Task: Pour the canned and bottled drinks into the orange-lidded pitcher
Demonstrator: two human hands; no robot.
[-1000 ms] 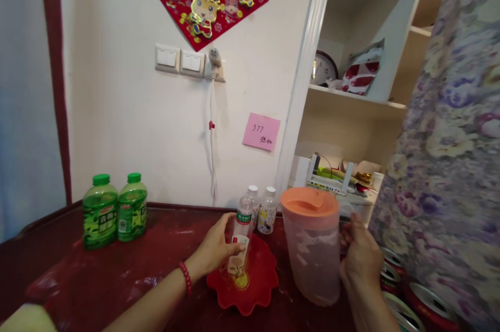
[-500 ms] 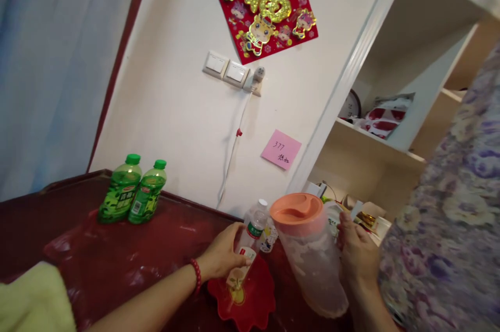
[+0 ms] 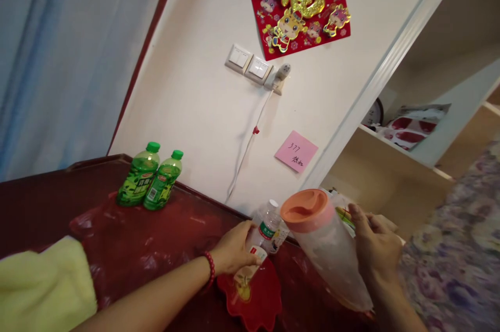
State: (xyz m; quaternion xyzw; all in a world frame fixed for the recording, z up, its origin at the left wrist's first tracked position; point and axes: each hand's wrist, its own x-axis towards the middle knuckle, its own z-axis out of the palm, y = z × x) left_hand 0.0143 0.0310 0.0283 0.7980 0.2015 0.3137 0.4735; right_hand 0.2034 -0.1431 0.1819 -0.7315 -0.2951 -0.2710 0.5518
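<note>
My left hand is closed around a clear plastic bottle with a white cap and a green-and-white label. The bottle stands at the edge of a red flower-shaped dish, its base against or over it; which, I cannot tell. On the right, my right hand grips a translucent pitcher at its handle side, the handle itself mostly hidden. An orange lid covers the pitcher, which tilts with its top toward the bottle. Behind the bottle, a patterned cup-like object shows partly.
Two green drink bottles stand at the back left of the dark red table. Pale yellow fabric lies at lower left. A white cord hangs from the wall socket. Shelves and a floral cloth are on the right.
The view has shifted left, so things sit further right. The pitcher leans more, its base swung to the right. My left hand still holds the clear bottle.
</note>
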